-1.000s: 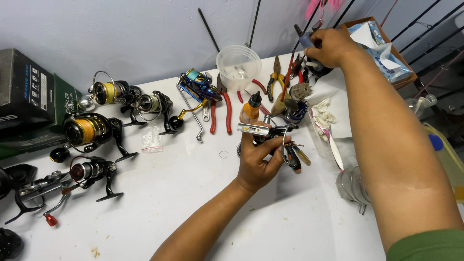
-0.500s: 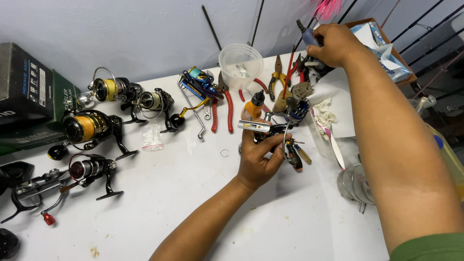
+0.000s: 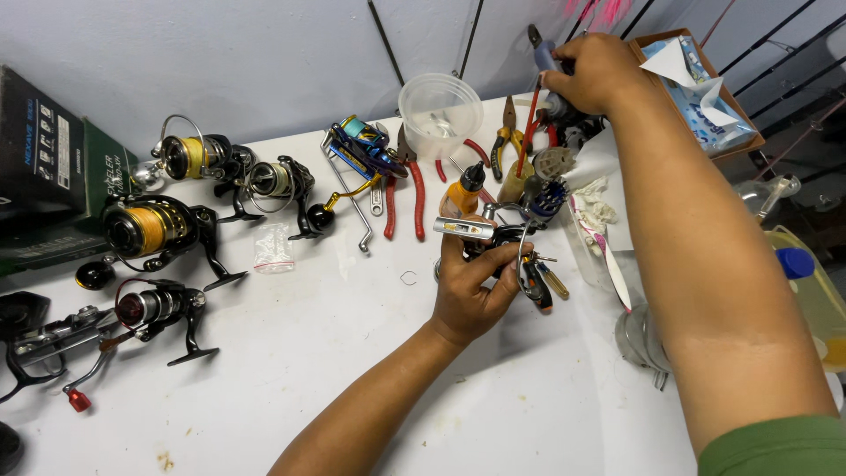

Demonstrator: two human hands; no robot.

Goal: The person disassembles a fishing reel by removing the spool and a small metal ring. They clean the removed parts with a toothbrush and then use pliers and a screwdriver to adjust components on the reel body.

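Left hand (image 3: 471, 295) clamped on dark fishing reel (image 3: 498, 238) at mid-bench, near orange oil bottle (image 3: 460, 196). Right hand (image 3: 595, 70) closed on grey-handled tool (image 3: 545, 55) at bench rear. Judgement: keep reel steady, bring tool in slowly

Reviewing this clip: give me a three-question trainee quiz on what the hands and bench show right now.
1. True or false: the left hand holds a fishing reel above the white table.
2. What does the right hand grip? A) a tool with a thin red shaft B) the red-handled pliers C) the clear plastic tub
3. Which colour is the line on the reel nearest the dark boxes?

Key: 1 true; 2 A; 3 yellow.
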